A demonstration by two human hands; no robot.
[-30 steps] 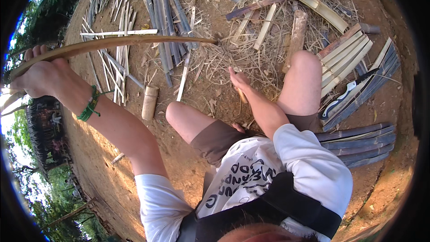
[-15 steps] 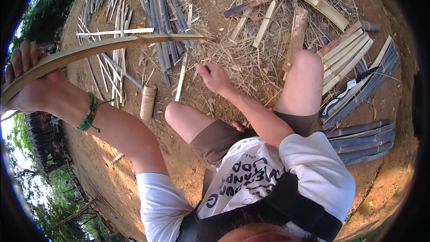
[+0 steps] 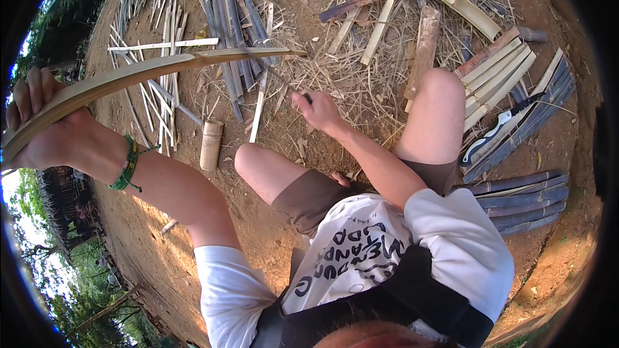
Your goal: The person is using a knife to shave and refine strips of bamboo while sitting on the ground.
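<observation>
My left hand (image 3: 51, 135) is raised at the far left, its fingers wrapped round the end of a long split bamboo strip (image 3: 138, 71). The strip reaches across to the right at a slight upward slant and narrows to a thin tip. In front of my knees, my right hand (image 3: 322, 112) is closed round the dark handle of a knife (image 3: 307, 98). The knife's blade is thin and blurred, pointing up and left toward the strip; whether it touches the strip I cannot tell.
Dark bamboo strips (image 3: 227, 13) and thin pale sticks (image 3: 169, 58) lie beyond the bamboo strip. A short bamboo piece (image 3: 211, 145) stands near my left knee. To the right are split bamboo slats (image 3: 496, 77), a folding saw (image 3: 490, 138) and bundled dark strips (image 3: 525, 203). Shavings (image 3: 361, 84) cover the ground ahead.
My right hand has moved slightly right with the knife. The bamboo strip in my left hand has shifted a little left, its held end slightly lower.
</observation>
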